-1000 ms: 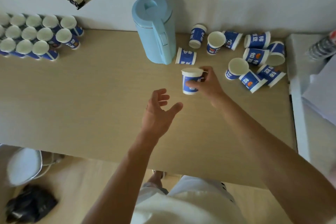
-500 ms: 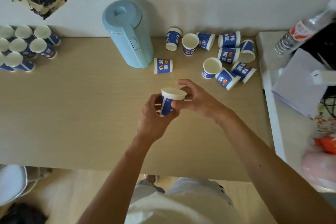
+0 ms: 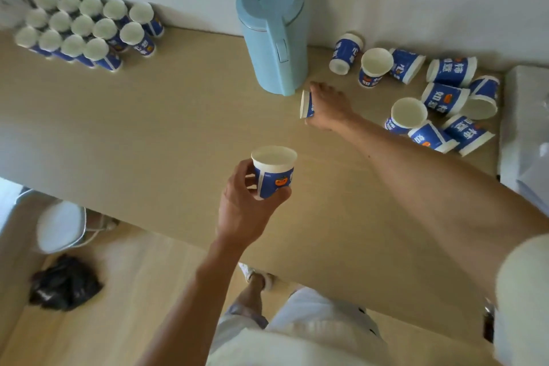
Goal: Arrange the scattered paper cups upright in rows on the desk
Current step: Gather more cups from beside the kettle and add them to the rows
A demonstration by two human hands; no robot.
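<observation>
Cup (image 3: 274,171) in left grip (image 3: 246,202), right grip (image 3: 328,105) on tipped cup (image 3: 307,104)

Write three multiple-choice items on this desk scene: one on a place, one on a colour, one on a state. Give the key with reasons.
1. Where do the arranged rows stand?
A. desk's far left
B. beside the right-hand pile
C. on the floor

2. What colour is the jug?
A. red
B. light blue
C. black

3. How is the cup in the left hand held?
A. crushed flat
B. upside down
C. upright, mouth up

Key: 1 A, the upright cups cluster at the far left corner. 2 B, its body and lid are pale blue. 3 C, its open white rim faces up, while the right hand reaches a cup lying by the jug.
</observation>
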